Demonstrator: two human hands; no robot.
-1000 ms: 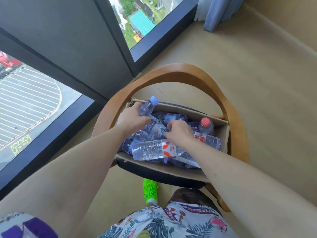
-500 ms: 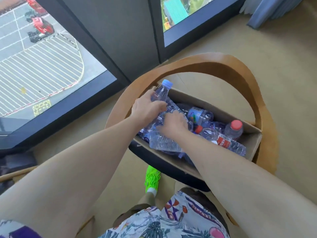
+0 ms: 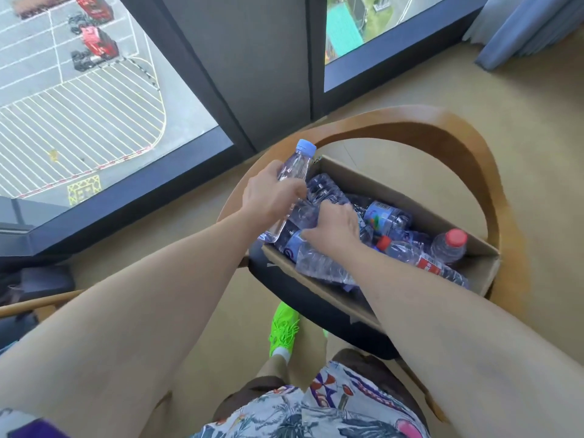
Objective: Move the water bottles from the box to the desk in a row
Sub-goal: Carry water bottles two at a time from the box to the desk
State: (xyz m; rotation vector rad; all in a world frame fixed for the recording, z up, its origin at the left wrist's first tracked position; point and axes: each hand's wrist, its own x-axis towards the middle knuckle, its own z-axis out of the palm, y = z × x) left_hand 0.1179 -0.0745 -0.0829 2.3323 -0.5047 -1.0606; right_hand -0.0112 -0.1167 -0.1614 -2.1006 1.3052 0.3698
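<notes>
While the cardboard box sits on the dark seat of a wooden chair, a blue-capped bottle is held by the left hand, whose fingers are curled round its body with the neck and cap tilted up above the box's far corner. The right hand is laid on the heap of bottles in the middle of the box, fingers bent down among them; whether one is actually gripped cannot be told, since the fingertips are hidden.

The remaining bottles are piled loosely and crosswise: a red-capped bottle stands near the right end, another with a red label lies beside it, and a clear one rests against the near wall. No desk is seen from the head view, so nothing appears to have been placed in a row yet.

Several risks can be judged from here. If the right hand pulls one bottle from under the others, the heap may be disturbed and a bottle tipped over the low near wall onto the floor. Thin, crumpling plastic may slip in a one-handed hold. As the box overhangs the seat edge, it could be dragged or tilted by a sideways pull.
</notes>
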